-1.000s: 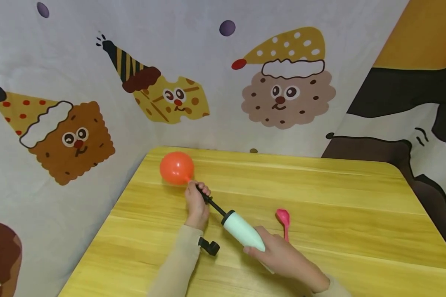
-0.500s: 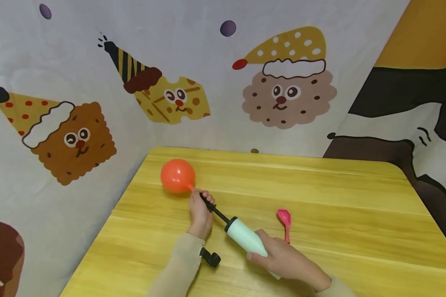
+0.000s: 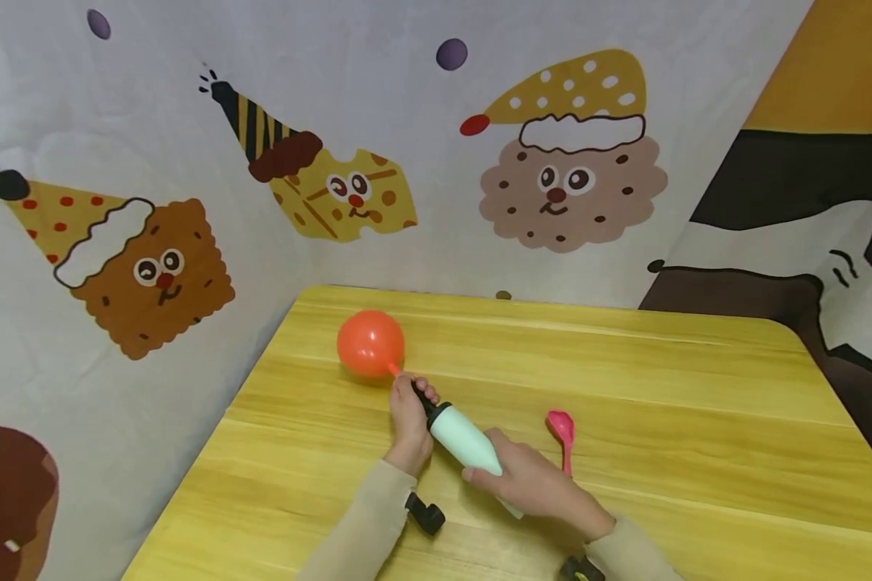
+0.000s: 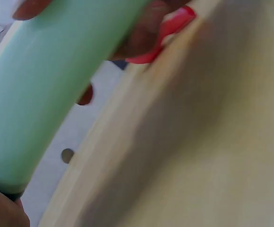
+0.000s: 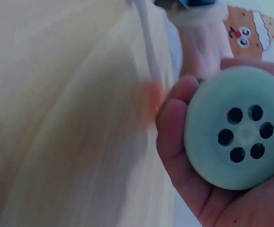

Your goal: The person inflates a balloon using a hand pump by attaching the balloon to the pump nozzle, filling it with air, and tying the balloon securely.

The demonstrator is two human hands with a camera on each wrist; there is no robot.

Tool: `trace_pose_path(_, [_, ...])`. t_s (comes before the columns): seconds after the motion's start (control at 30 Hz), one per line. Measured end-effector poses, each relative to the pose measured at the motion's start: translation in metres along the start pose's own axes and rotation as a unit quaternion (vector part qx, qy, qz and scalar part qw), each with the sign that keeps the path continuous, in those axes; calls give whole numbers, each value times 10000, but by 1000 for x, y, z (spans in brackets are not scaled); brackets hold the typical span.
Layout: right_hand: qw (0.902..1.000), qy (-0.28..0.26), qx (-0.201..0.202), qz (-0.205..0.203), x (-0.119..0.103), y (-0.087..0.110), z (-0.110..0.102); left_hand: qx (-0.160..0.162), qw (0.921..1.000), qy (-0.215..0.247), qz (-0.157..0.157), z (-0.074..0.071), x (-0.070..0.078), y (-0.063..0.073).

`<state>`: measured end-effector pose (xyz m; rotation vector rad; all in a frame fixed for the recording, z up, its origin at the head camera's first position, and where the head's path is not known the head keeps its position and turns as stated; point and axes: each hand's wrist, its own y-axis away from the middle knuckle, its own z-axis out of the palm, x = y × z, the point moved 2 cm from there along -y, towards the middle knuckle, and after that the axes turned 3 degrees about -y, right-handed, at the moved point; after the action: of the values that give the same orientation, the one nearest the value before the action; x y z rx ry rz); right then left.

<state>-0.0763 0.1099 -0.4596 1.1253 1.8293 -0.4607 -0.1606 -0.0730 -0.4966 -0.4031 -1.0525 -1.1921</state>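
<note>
A round, partly filled orange-red balloon (image 3: 371,343) points toward the back left, its neck running into my left hand (image 3: 410,420). That hand grips the black nozzle end of a mint-green hand balloon pump (image 3: 465,438), where the balloon's neck meets it. My right hand (image 3: 538,478) wraps round the pump's barrel, which slants down to the right. In the right wrist view the flat end of the pump (image 5: 205,142), with several dark holes, sits in the palm. The black rod is hidden, with the barrel close up against the left hand.
A limp pink balloon (image 3: 561,426) lies on the wood-grain table (image 3: 683,387), just beyond the right hand. A white cloth (image 3: 436,177) printed with cartoon snacks hangs behind and to the left. Black wrist mounts (image 3: 425,514) sit on the sleeves.
The barrel has slid up to the left hand, covering the black rod that showed between them earlier. The balloon and left hand sit slightly lower and further right in view.
</note>
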Motion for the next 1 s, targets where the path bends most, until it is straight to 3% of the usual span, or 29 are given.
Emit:
trace_pose_path(0.17, [9996, 163, 168, 155, -7, 6, 2, -70, 9998, 136, 86, -2, 16, -16])
trace_pose_path(0.3, [9993, 275, 120, 207, -7, 24, -3, 40, 9988, 400, 290, -10, 30, -32])
trace_pose_path(0.43, [9997, 212, 12, 101, -1, 39, -8, 150, 9983, 466, 324, -19, 36, -39])
trace_pose_path(0.63, [9998, 120, -147, -74, 6, 36, -6, 207, 9992, 280, 169, -21, 22, -25])
trace_pose_path(0.87, [9999, 97, -49, 59, 6, 12, -1, 16, 10000, 69, -65, -6, 0, -1])
trace_pose_path(1.0, [9999, -80, -5, 153, 4, 5, -1, -79, 9998, -53, -172, -1, -4, 5])
